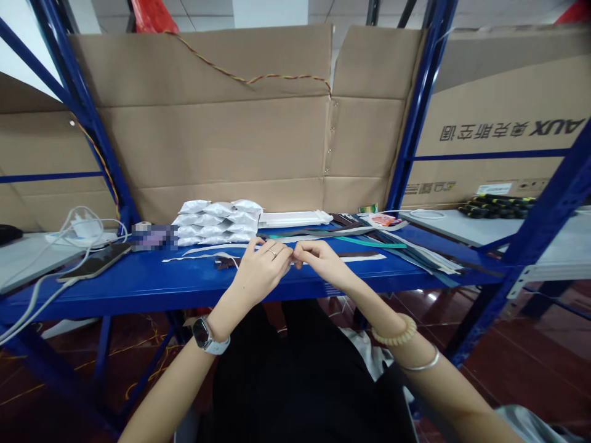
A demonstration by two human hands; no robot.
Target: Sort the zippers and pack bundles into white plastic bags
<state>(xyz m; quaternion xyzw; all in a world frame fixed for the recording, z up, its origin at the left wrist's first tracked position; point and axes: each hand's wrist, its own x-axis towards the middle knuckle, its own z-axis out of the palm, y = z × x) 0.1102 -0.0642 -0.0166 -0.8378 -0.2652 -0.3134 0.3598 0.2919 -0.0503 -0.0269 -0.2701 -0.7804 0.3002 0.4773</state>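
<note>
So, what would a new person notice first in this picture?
The bare left hand and right hand meet at the middle of the blue metal shelf, pinching a thin pale strip. Behind them sits a pile of white packets, and long coloured strips fan out to the right.

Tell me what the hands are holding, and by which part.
The left hand and right hand pinch what looks like a thin pale strip between their fingertips; the fingers hide the held part, so which part cannot be told.
</note>
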